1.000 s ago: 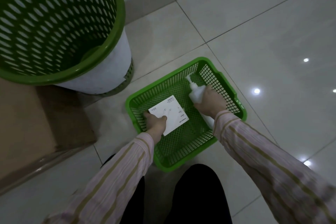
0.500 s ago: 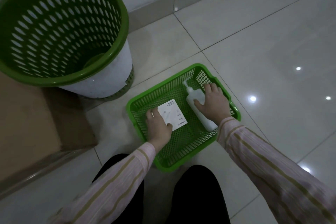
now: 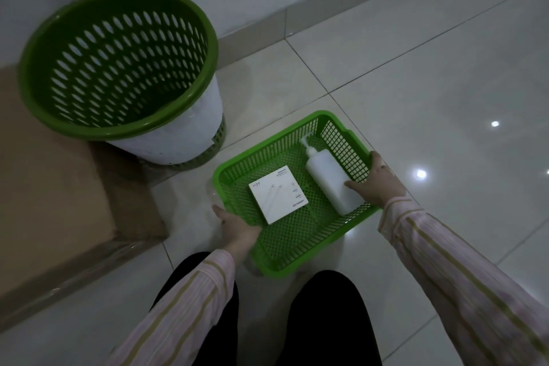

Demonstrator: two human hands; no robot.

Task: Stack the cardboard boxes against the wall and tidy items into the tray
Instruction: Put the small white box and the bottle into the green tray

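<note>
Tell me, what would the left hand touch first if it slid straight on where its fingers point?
Probably the green wastebasket, low at its base: the left hand, at the green tray, points there over bare floor. Depth is unclear.

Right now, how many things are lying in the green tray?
2 in the green tray: a white box on the left, a pump bottle along the right wall.

Green plastic mesh tray (image 3: 341,235); glossy floor tiles (image 3: 430,83); matt cardboard box (image 3: 53,187).

Green tray (image 3: 269,144) with white box (image 3: 277,193) and pump bottle (image 3: 329,181) inside, left hand (image 3: 237,229) and right hand (image 3: 378,184) on opposite rims.
</note>
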